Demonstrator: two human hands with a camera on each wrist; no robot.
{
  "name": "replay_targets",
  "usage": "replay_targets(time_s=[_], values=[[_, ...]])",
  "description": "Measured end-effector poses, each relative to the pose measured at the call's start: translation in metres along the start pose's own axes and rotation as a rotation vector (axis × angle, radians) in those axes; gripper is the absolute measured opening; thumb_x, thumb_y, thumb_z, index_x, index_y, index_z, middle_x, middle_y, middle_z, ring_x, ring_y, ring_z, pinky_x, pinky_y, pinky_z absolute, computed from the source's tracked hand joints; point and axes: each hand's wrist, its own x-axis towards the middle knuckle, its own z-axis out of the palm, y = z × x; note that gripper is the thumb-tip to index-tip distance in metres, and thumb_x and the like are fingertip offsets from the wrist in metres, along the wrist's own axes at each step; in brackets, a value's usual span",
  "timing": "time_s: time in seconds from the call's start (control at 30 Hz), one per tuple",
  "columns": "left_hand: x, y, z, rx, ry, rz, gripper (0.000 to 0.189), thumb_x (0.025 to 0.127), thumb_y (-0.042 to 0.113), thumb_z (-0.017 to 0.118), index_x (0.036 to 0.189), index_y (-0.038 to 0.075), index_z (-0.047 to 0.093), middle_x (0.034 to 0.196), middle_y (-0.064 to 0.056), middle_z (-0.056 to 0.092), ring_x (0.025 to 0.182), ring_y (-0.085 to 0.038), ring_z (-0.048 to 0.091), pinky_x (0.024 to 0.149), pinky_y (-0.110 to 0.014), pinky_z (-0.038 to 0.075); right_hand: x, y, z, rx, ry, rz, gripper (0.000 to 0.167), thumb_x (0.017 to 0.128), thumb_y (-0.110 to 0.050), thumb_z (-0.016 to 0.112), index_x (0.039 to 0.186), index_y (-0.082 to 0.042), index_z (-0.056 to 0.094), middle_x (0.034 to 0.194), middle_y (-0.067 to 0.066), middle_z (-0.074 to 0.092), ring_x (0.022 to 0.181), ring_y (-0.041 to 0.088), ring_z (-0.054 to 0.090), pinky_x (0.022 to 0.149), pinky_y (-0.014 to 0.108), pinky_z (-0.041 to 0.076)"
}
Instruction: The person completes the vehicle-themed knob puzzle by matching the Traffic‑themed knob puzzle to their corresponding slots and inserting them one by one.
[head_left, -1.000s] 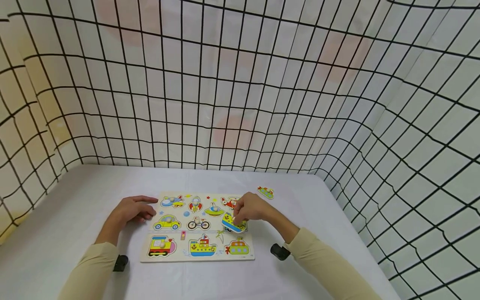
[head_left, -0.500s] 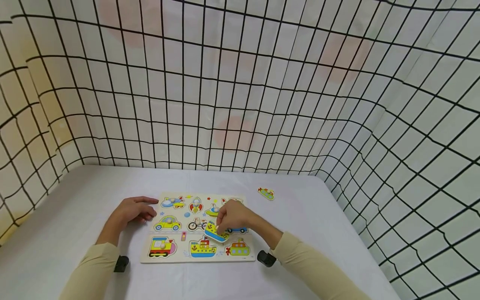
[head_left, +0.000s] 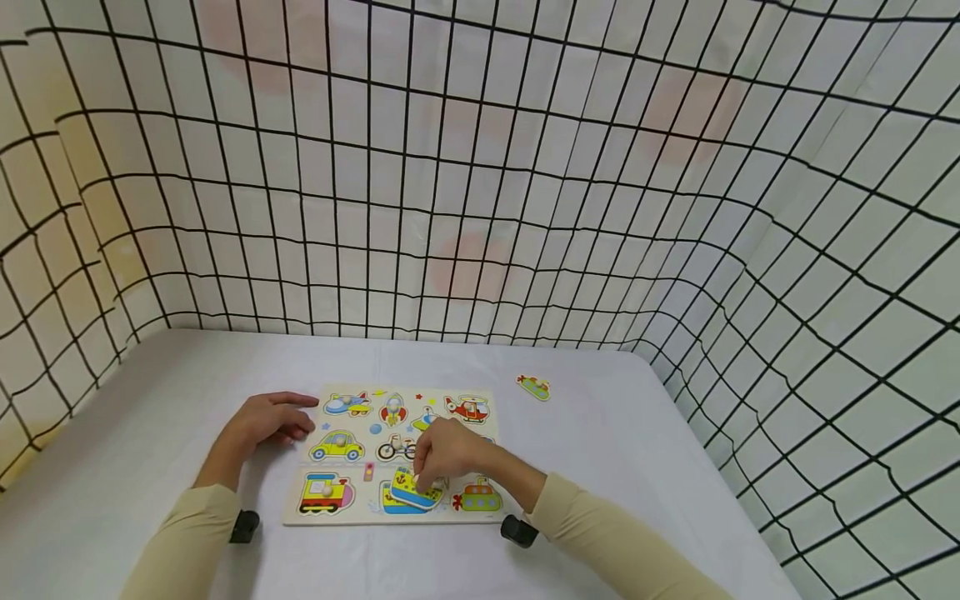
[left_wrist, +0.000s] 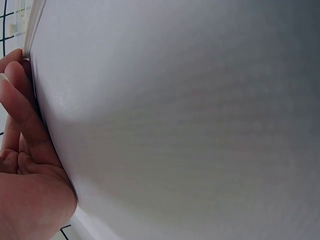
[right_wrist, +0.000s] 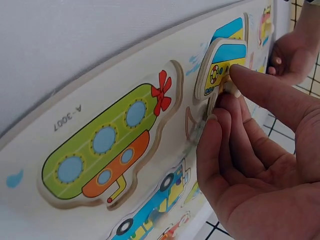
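Observation:
My right hand (head_left: pixel 448 454) pinches the knob of a blue and yellow ship puzzle piece (head_left: pixel 415 490). The piece is tilted over the printed ship slot of the white puzzle board (head_left: pixel 300 523), covering part of it. In the right wrist view the ship piece (right_wrist: pixel 226 56) overlaps that slot's blue hull, and thumb and fingers meet at its knob. My left hand (head_left: pixel 267 419) rests on the table at the board's left edge, fingers loosely extended, holding nothing. Beyond the board's upper right corner lies a green submarine piece (head_left: pixel 533 387).
Train (head_left: pixel 326 492), car (head_left: pixel 337 446), plane, rocket and helicopter (head_left: pixel 467 408) pieces sit in the board. The submarine slot (right_wrist: pixel 105 140) holds only its printed picture. Black-lined white sheeting (head_left: pixel 480 208) rises behind the white table (head_left: pixel 615 467).
My right hand has carried the ship piece leftward and toward me, from over the truck to the ship slot. The helicopter is now uncovered. My left hand stays in place.

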Motion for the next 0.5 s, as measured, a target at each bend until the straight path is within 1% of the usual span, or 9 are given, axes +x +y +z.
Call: replay_targets(time_s=[0.3,0.5], values=[[-0.0007,-0.0001,0.0002,-0.005,0.005,-0.003,0.058,0.086,0.016,0.072,0.14,0.001,0.058,0.073,-0.002,0.068,0.065,-0.017,0.061,0.06,-0.024,0.051,0.0013,-0.0051,0.0019,-0.01,-0.054,-0.077,0.017,0.073,-0.013,0.087,0.068,-0.019,0.071,0.059,-0.011,0.06,0.06,0.004,0.049,0.054,0.019,0.037],[-0.0025,0.0008,0.0003,-0.004,0.006,0.0,0.057,0.086,0.015,0.072,0.14,0.0,0.058,0.073,-0.002,0.068,0.065,-0.017,0.061,0.059,-0.024,0.051,0.0012,-0.0087,0.0019,-0.023,-0.058,-0.075,0.019,0.073,-0.013,0.088,0.069,-0.019,0.071,0.063,-0.011,0.061,0.063,0.004,0.049,0.056,0.019,0.038]])
